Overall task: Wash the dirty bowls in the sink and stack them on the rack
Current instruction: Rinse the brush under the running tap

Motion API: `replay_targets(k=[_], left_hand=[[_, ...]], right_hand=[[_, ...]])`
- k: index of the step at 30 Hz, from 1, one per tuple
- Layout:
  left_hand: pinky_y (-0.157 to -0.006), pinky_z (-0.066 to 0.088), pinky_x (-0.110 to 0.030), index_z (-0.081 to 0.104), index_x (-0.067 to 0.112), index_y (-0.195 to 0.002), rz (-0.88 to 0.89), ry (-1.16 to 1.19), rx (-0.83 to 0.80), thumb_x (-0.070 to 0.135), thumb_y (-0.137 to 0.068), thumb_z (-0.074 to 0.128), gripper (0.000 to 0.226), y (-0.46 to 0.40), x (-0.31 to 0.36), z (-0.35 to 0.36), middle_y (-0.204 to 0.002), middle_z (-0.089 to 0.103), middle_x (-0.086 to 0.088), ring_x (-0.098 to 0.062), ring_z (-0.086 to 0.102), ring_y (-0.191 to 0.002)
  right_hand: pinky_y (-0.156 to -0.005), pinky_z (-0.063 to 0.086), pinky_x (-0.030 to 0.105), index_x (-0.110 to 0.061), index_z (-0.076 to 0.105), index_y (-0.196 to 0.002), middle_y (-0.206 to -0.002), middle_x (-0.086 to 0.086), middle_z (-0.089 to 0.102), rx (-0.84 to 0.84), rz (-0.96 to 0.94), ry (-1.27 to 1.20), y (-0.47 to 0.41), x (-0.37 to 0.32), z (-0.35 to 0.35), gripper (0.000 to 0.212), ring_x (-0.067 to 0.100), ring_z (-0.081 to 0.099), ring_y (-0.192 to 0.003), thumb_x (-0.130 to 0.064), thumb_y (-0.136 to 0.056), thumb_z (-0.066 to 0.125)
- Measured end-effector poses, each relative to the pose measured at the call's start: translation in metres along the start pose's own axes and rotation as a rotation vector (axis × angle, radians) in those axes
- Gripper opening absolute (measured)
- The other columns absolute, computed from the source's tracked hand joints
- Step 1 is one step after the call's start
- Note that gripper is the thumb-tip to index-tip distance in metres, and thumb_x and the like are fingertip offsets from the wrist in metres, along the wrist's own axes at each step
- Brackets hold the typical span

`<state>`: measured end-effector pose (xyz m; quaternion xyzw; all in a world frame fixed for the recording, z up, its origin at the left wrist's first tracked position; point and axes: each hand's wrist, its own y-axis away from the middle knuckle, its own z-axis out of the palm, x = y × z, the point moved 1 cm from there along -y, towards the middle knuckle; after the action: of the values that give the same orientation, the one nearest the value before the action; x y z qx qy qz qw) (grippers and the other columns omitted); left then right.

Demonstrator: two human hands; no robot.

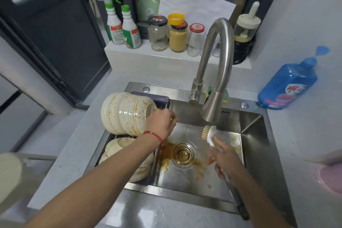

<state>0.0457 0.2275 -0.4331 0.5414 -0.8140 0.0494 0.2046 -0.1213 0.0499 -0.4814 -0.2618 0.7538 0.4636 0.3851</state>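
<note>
The left hand holds a nested stack of sauce-streaked bowls tipped on its side at centre left of the frame, its grip clasped over the foot of the nearest bowl. The tilt probably lets the orange residue run off toward the sink and makes it easier to peel one bowl free. Below the stack, more dirty bowls lie upturned on the wire rack along the sink's left edge, partly hidden by the forearm.

The right hand, at centre right, clenches its grip on the handle of a dish brush, bristles pointing left beneath the tap spout, likely ready to scrub under the water. I see no stream running. Orange sauce pools round the drain strainer. A blue detergent bottle lies on the surface at right, within reach.
</note>
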Motion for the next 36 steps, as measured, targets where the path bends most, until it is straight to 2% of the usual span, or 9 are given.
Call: replay_targets(k=[5,10,14,21,24,26,29,32,36], left_hand=[[-0.09,0.06,-0.04,0.079,0.016,-0.115,-0.041,0.427,0.058,0.034,-0.094,0.075,0.028,-0.091,0.05,0.017,-0.095,0.08,-0.012,-0.03,0.075,-0.093],[-0.078,0.053,-0.029,0.084,0.014,-0.097,0.015,0.377,0.152,0.025,-0.095,0.072,0.016,-0.124,0.071,0.019,-0.084,0.077,-0.014,-0.033,0.071,-0.089],[-0.088,0.057,-0.04,0.082,0.006,-0.097,0.073,0.27,0.157,0.017,-0.095,0.072,0.015,-0.129,0.071,0.017,-0.09,0.077,-0.02,-0.039,0.067,-0.092],[-0.075,0.042,-0.023,0.079,0.007,-0.104,0.09,0.337,0.154,0.014,-0.101,0.062,0.018,-0.088,0.066,0.024,-0.081,0.07,-0.009,-0.02,0.059,-0.074],[-0.076,0.04,-0.013,0.067,0.007,-0.129,-0.1,0.476,0.102,0.015,-0.104,0.057,0.028,-0.054,0.057,0.05,-0.099,0.067,-0.003,-0.013,0.057,-0.085],[-0.079,0.049,-0.026,0.07,0.007,-0.116,-0.367,0.607,-0.188,0.021,-0.103,0.056,0.024,-0.028,0.051,0.092,-0.107,0.07,-0.006,-0.021,0.062,-0.089],[-0.061,0.048,-0.033,0.068,0.013,-0.085,-0.705,1.146,-0.544,0.033,-0.093,0.058,0.024,0.0,0.054,0.141,-0.082,0.068,-0.014,-0.029,0.061,-0.068],[-0.06,0.057,-0.036,0.064,0.007,-0.086,-0.857,1.578,-0.585,0.026,-0.105,0.045,0.034,0.005,0.066,0.16,-0.076,0.065,-0.018,-0.031,0.063,-0.065],[-0.061,0.059,-0.035,0.064,-0.002,-0.077,-0.924,1.819,-0.638,0.019,-0.105,0.042,0.041,0.0,0.07,0.165,-0.074,0.064,-0.019,-0.028,0.06,-0.07]], right_hand=[[-0.034,0.028,0.018,-0.043,0.05,-0.146,-0.07,0.016,0.071,0.004,0.023,-0.125,-0.005,-0.009,-0.006,0.047,0.017,0.039,-0.035,-0.015,-0.108,0.049],[-0.033,0.029,0.02,-0.042,0.046,-0.149,-0.073,0.016,0.07,-0.02,0.044,-0.167,0.0,-0.011,-0.008,0.048,0.015,0.039,-0.036,-0.017,-0.108,0.05],[-0.035,0.029,0.021,-0.036,0.049,-0.15,-0.076,0.016,0.07,-0.114,0.181,-0.3,-0.004,-0.006,0.001,0.046,0.015,0.039,-0.042,-0.02,-0.107,0.051],[-0.034,0.028,0.02,-0.025,0.057,-0.138,-0.078,0.014,0.067,-0.251,0.359,-0.557,-0.007,0.005,0.025,0.032,0.011,0.037,-0.042,-0.021,-0.108,0.048],[-0.034,0.029,0.02,-0.025,0.055,-0.138,-0.08,0.014,0.066,-0.23,0.392,-0.564,-0.01,0.004,0.027,0.032,0.01,0.04,-0.042,-0.019,-0.108,0.048],[-0.034,0.028,0.02,-0.026,0.056,-0.135,-0.077,0.014,0.066,-0.227,0.381,-0.528,-0.008,0.002,0.027,0.03,0.011,0.039,-0.041,-0.018,-0.108,0.047],[-0.034,0.028,0.02,-0.022,0.063,-0.126,-0.069,0.012,0.064,-0.252,0.346,-0.428,0.004,-0.001,0.018,0.026,0.013,0.037,-0.041,-0.019,-0.109,0.044],[-0.035,0.029,0.019,-0.03,0.063,-0.124,-0.068,0.013,0.064,-0.253,0.294,-0.286,0.017,0.002,0.008,0.026,0.016,0.039,-0.04,-0.023,-0.109,0.043],[-0.036,0.027,0.022,-0.046,0.057,-0.134,-0.071,0.014,0.065,-0.266,0.187,-0.091,0.022,0.012,-0.006,0.034,0.018,0.039,-0.039,-0.026,-0.11,0.044]])
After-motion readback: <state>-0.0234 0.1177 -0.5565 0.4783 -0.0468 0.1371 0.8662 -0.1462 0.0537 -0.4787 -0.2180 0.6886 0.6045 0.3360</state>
